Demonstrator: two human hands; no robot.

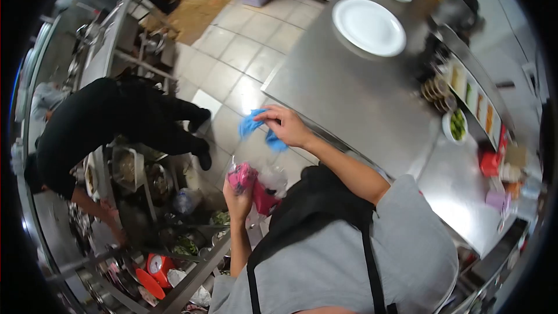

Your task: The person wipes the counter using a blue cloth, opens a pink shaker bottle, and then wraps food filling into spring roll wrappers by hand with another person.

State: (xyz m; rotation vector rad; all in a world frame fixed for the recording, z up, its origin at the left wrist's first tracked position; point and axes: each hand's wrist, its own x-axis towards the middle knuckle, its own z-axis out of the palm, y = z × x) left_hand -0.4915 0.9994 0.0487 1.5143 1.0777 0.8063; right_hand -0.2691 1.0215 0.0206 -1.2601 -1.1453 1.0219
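My right hand (286, 128) is closed, pinching a thin, crumpled blue cloth (251, 123) that hangs down and is slightly blurred. Whether it is woven or a glove, I cannot tell. Below it, my left hand (238, 199) is wrapped round a clear plastic bag (275, 180) with bunched bright pink material (243, 178) inside. More pink shows lower down against my black apron (319, 203). The blue cloth and the bag are apart, both held in front of me over the tiled floor.
A steel counter (325, 75) to my right carries a large white plate (369, 27), white dishes and a bowl of green pieces (455, 125). At left a person in black (104, 110) bends over a work station. A red scale (158, 267) stands low at left.
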